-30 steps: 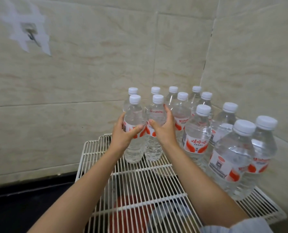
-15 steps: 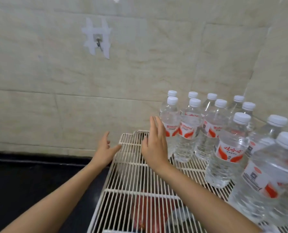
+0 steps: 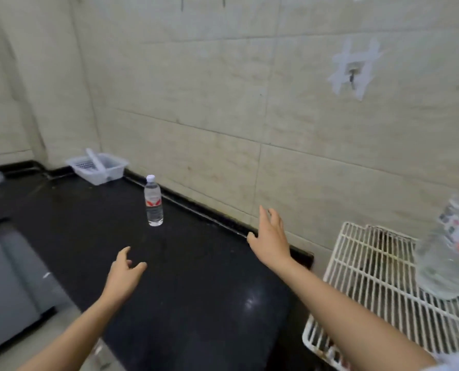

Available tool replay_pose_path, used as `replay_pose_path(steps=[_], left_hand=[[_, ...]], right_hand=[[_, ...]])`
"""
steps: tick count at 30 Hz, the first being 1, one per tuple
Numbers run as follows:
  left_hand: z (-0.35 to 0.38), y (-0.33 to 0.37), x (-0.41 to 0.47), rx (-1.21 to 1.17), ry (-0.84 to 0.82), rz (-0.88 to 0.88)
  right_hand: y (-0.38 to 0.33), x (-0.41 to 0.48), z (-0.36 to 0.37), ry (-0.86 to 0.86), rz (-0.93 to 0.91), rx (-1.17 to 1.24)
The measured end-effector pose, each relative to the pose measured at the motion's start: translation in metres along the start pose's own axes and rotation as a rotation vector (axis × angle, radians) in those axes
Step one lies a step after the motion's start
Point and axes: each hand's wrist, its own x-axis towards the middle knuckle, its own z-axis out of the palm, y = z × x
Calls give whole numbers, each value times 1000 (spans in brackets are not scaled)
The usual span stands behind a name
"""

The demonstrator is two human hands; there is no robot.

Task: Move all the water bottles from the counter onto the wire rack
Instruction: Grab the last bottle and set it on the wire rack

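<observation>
Bottle (image 3: 153,202) with a white cap and a red-and-white label stands upright on the black counter (image 3: 196,290), near the strip where the counter meets the tiled wall (image 3: 223,103), well apart from everything else. Both hands hang over the counter, empty. The left hand (image 3: 122,274) is low and nearer the camera, fingers loosely curled and spread, holding nothing, well short of the bottle. The right hand (image 3: 269,236) is raised further back, open wide with fingers extended, close to the wall edge of the counter, to the right of the bottle and apart from it. At the right edge, the white wire rack (image 3: 356,263) sits beside the counter, and 1 blurred second bottle (image 3: 447,250) with a red patch on its label stands on it, partly cut off by the frame. Behind the first bottle, a clear plastic basket (image 3: 100,167) rests on the counter against the wall. A hook (image 3: 352,73) fixed with white tape sits high on the wall above the rack.
</observation>
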Motion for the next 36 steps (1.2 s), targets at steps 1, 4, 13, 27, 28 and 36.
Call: replay_pose_path(steps=[1, 4, 13, 27, 28, 36], left_hand=[[-17, -9, 8, -3, 21, -17], [-65, -33, 36, -31, 65, -47], [-219, -84, 118, -68, 220, -53], [-256, -176, 184, 12, 154, -214], [-259, -177, 200, 27, 155, -210], [-250, -157, 343, 91, 113, -195]], right_hand=[[-15, 1, 11, -13, -27, -10], [-59, 8, 44, -35, -117, -70], [-187, 73, 162, -94, -26, 79], [-225, 146, 304, -280, 242, 154], [-226, 160, 310, -267, 261, 175], [-223, 309, 351, -45, 405, 366]])
